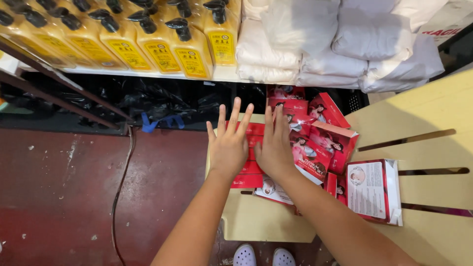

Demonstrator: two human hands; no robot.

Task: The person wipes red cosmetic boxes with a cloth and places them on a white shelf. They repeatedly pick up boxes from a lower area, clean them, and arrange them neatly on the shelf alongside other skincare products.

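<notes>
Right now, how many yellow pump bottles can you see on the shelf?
7 at least, in a row on the white shelf at upper left: yellow pump bottles running from the left edge to beside the white bags. Tops are cropped, and more may be hidden behind.

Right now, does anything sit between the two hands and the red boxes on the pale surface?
Nothing visible does. The left hand and the right hand both lie flat, fingers spread, directly on the red boxes heaped on the pale wooden surface. No other item covers the boxes beneath the palms.
</notes>
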